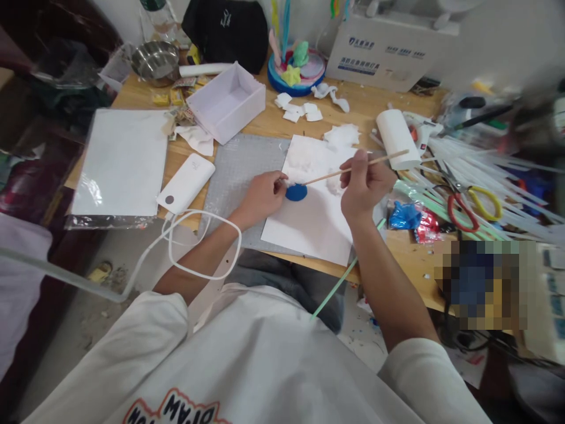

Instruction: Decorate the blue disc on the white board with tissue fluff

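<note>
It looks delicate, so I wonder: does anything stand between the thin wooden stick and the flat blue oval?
Nothing visible does: the thin wooden stick in the right hand ends at the upper right of the flat blue oval. Fluffy white material borders its top; the left hand is at its left.

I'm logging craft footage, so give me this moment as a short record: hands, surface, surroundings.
Left hand: fingertips at the edge of a blue disc; grip unclear
Right hand: holding a thin stick, tip at the disc
Surface: white paper over gray mat
To the right: scissors, white roll
</note>
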Action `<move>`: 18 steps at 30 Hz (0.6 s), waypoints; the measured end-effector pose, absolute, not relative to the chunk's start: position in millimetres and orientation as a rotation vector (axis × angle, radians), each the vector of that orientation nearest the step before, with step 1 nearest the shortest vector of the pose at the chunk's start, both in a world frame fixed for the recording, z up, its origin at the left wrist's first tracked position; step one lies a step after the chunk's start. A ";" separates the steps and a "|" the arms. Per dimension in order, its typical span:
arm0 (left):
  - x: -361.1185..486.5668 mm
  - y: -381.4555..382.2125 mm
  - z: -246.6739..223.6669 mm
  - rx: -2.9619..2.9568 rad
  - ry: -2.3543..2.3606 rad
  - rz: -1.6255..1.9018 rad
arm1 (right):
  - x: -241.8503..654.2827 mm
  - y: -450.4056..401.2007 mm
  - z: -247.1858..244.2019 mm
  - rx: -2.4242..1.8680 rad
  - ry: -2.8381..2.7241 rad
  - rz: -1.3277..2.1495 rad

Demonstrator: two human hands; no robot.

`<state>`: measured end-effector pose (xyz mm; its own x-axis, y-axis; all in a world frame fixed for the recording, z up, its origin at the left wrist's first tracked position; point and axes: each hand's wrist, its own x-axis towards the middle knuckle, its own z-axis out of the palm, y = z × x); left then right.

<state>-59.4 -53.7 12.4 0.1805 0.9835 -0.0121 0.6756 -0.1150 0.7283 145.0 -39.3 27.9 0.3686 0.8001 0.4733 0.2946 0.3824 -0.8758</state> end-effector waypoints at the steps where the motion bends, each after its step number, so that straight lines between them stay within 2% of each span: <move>1: -61.3 -53.7 13.0 1.860 1.560 0.661 | 148.1 -38.9 25.2 -1.167 -1.134 0.421; 9: -51.1 -14.8 36.6 2.095 1.636 0.686 | 180.9 -12.1 15.0 -1.148 -0.658 0.296; 13: -18.5 39.0 46.6 2.267 1.550 0.631 | 181.0 -10.4 8.3 -1.211 -0.670 0.347; 18: 9.0 120.0 30.3 2.201 1.370 0.662 | 177.7 -13.2 4.7 -1.209 -0.683 0.374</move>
